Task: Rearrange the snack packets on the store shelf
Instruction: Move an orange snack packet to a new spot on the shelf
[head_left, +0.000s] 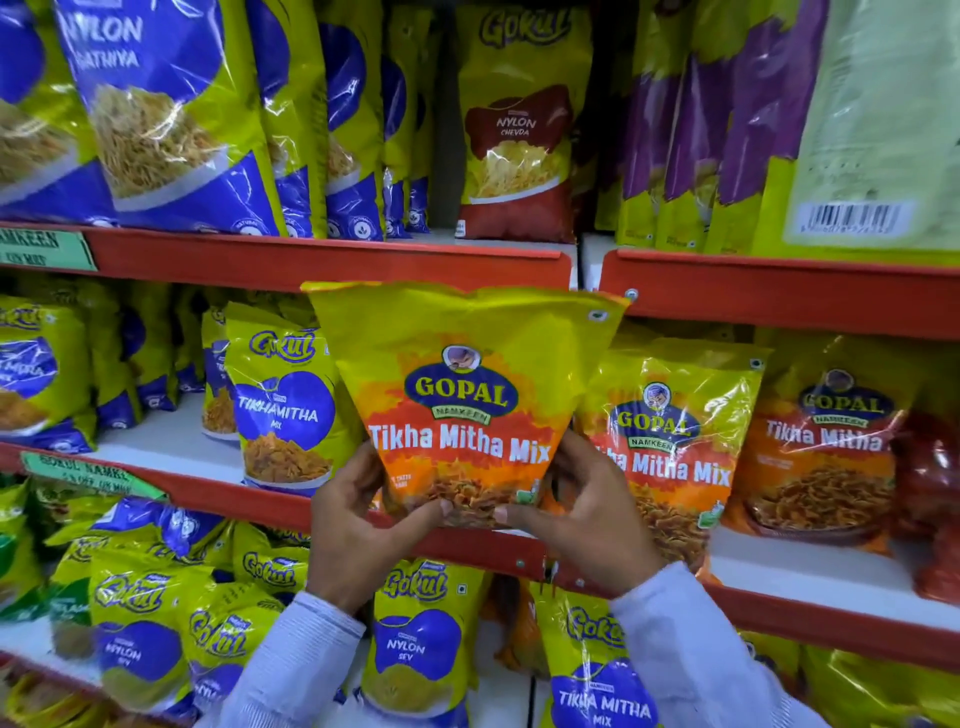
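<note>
At the middle shelf (467, 545) front | we hold the snack packet (467, 415) upright before the row | left hand (358, 519) and right hand (576, 514) both clamped on its bottom corners, thumbs in front | packet likely light, soft, crinkly, slippery film; contents seem brittle, grip edges | wrists raised, sleeves angled inward

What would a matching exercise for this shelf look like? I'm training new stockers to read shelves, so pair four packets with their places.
Packets:
1. Gopal Tikha Mitha Mix packet
2. Nylon Chevda packet
3. Gokul Tikhamitha packet
4. Nylon Sev packet

Places:
A. top shelf, standing alone in the middle
B. lowest shelf, below the hands
C. held by the left hand and right hand
D. middle shelf, left of the held packet

Pairs: 1-C, 2-A, 3-D, 4-B
</note>
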